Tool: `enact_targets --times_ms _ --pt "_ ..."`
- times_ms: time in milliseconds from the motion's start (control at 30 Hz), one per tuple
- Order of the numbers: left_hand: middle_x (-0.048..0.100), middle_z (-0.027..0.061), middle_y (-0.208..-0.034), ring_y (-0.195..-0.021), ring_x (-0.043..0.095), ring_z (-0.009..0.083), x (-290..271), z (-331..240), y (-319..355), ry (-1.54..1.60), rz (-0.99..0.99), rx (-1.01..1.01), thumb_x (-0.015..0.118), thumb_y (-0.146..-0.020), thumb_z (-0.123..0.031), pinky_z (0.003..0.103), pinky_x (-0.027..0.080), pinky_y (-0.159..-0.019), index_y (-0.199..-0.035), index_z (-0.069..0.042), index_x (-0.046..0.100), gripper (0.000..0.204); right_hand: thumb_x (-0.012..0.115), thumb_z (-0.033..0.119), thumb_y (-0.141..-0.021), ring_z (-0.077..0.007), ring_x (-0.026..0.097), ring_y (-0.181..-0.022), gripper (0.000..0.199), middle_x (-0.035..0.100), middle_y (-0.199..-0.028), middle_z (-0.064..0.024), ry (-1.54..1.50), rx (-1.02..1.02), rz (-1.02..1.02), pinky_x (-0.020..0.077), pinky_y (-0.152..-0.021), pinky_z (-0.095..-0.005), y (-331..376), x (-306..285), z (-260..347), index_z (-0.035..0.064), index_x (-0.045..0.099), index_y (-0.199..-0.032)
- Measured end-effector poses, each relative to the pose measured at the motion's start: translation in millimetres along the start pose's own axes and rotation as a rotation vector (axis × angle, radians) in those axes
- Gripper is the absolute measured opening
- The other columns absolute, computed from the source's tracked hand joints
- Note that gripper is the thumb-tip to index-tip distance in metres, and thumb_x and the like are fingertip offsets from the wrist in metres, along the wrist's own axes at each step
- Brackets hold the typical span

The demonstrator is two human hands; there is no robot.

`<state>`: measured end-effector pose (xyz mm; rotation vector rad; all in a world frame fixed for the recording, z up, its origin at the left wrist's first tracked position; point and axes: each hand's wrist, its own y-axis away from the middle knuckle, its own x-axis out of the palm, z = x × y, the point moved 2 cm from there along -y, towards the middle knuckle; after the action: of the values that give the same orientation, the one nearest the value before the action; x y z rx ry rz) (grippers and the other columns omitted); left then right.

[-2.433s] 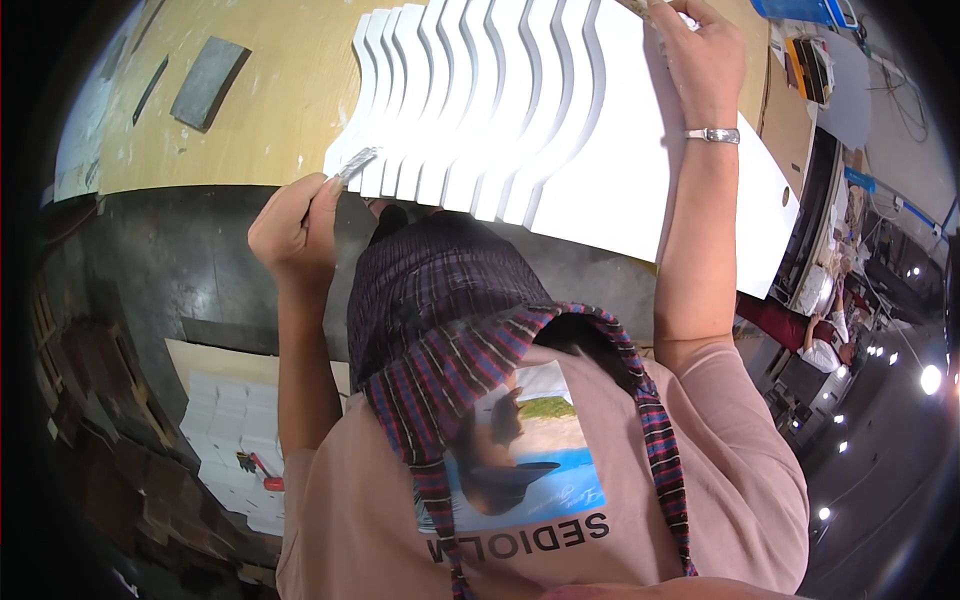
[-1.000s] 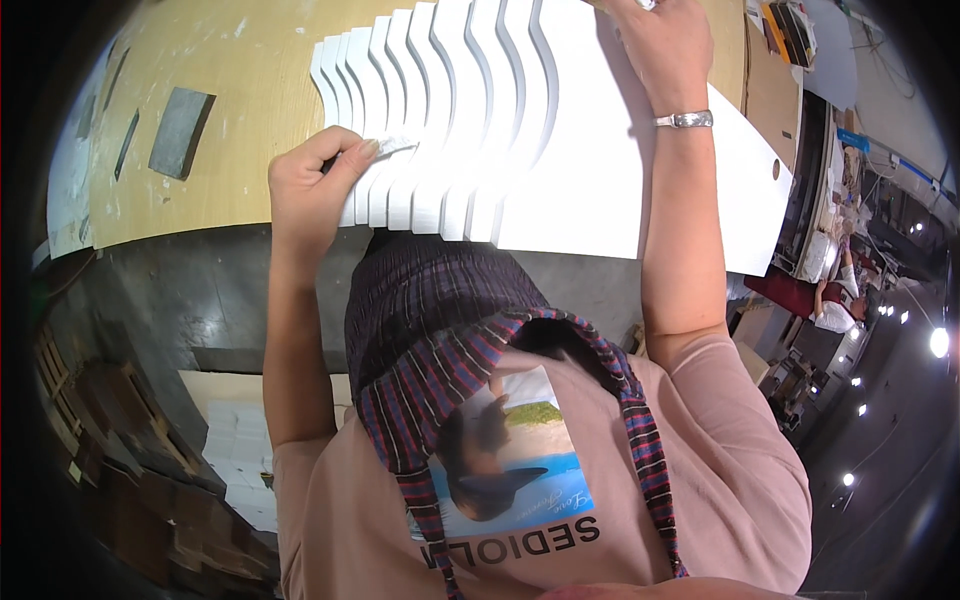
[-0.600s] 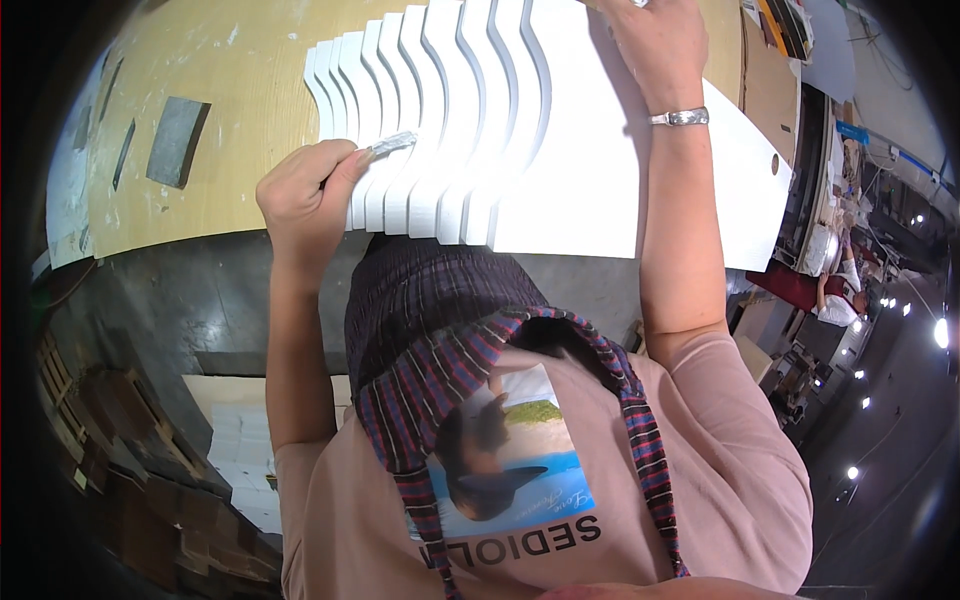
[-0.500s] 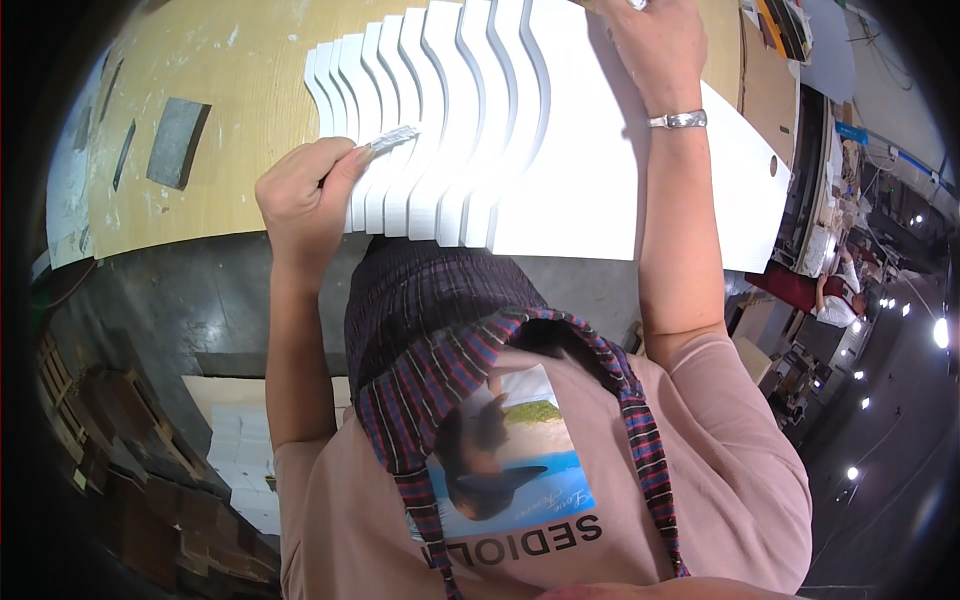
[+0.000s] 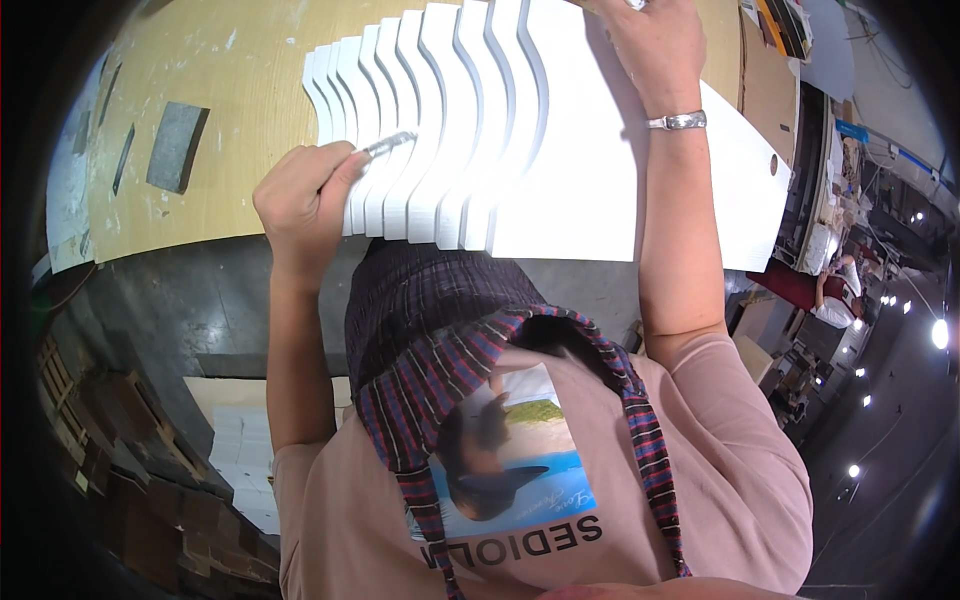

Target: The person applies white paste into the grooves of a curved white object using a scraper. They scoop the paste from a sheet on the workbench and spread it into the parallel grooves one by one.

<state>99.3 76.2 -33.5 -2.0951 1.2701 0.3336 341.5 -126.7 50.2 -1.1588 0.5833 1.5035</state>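
Left hand barely shifted, grip closed on metal tool w/ white wavy-edged panels.

Bright, even light falls on the white wavy panels and the tan counter — the panels nearly blow out, with soft shadows in their grooves. The lower left sinks into gloom. Small lamps flare at right — straight edges bow near the black fisheye rim.

One head-worn fisheye view looks steeply down, close over the person's own chest and raised forearms. Beyond the fingers lies the pale wooden table; straight edges bend toward the dark rim.
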Motion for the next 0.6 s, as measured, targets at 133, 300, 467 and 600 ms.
enact_targets --times_ms 133,300,467,600 --pt "0.063 0.0117 -0.069 -0.058 0.057 0.0241 -1.1 -3.9 -5.2 -0.03 -0.044 -0.012 0.08 -0.078 0.002 0.034 0.044 -0.055 -0.083 0.002 0.071 0.011 0.069 0.035 -0.084 -0.0362 0.07 -0.069 0.033 0.067 -0.07 -0.024 0.004 0.001 0.008 0.0526 -0.065 -0.0425 -1.1 -0.3 -0.5 0.0023 0.075 -0.083" --pt "0.062 0.0112 -0.067 -0.058 0.057 0.0243 4.0 -0.6 -3.7 -0.025 -0.016 0.061 0.08 -0.078 0.002 0.034 0.044 -0.054 -0.083 0.001 0.071 0.011 0.069 0.035 -0.084 -0.0362 0.07 -0.068 0.033 0.067 -0.069 -0.024 -0.009 -0.014 -0.013 0.0524 -0.065 -0.0424 -0.8 0.3 -2.5 0.0025 0.076 -0.083" --pt "0.063 0.0111 -0.068 -0.058 0.058 0.0248 11.2 1.8 -13.2 -0.054 -0.129 0.025 0.081 -0.078 0.001 0.033 0.044 -0.054 -0.083 0.001 0.072 0.011 0.069 0.034 -0.084 -0.0363 0.07 -0.068 0.033 0.067 -0.07 -0.0242 -0.004 -0.008 -0.001 0.0526 -0.065 -0.0425 -1.3 -0.1 -1.4 0.0021 0.076 -0.083" --pt "0.064 0.0116 -0.069 -0.059 0.059 0.0244 14.6 3.4 -16.6 -0.053 -0.124 0.074 0.082 -0.078 0.001 0.033 0.044 -0.055 -0.084 0.002 0.071 0.012 0.069 0.034 -0.084 -0.0361 0.07 -0.068 0.032 0.067 -0.07 -0.0241 0.007 0.012 0.013 0.0527 -0.065 -0.0424 -0.3 -0.1 -0.5 0.0023 0.076 -0.083"
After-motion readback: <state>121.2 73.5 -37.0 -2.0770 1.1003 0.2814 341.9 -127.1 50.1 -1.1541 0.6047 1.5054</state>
